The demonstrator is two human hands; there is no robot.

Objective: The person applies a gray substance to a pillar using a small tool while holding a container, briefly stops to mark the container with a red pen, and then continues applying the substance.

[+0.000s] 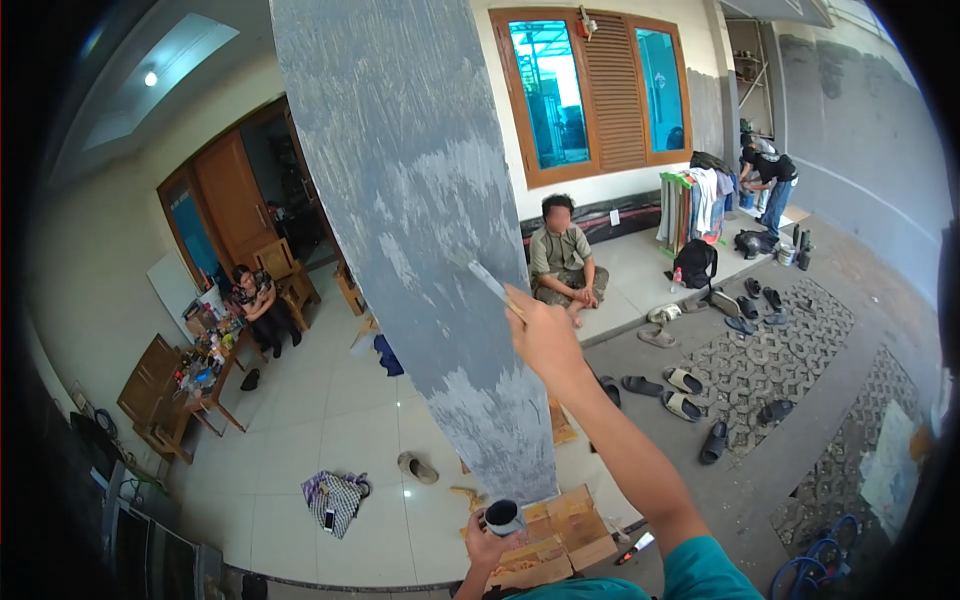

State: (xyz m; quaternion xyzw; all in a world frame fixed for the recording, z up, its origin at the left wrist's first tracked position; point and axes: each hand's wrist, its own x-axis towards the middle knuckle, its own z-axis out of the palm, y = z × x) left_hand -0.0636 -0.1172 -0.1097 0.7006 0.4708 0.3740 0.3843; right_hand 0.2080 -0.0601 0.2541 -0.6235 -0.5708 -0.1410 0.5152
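My right hand [545, 335] is closed around the handle of a paintbrush [489, 282]. The brush's tip meets the face of a pillar [390, 130], which carries streaky grey paint with paler patches at mid-height and near the base. Low in the view, my left hand [486, 548] grips a small cup [505, 513] with dark contents, held close to the pillar's foot. Flattened cardboard [582, 530] lies on the floor beneath the cup, bearing stains.
A person [562, 255] sits cross-legged just right of the pillar. Another sits by a cluttered table [232, 375] at left. Sandals [682, 380] and a backpack [694, 268] lie to the right. A patterned cloth [335, 500] with a phone is on the tiles. Someone bends over [770, 180] farther back.
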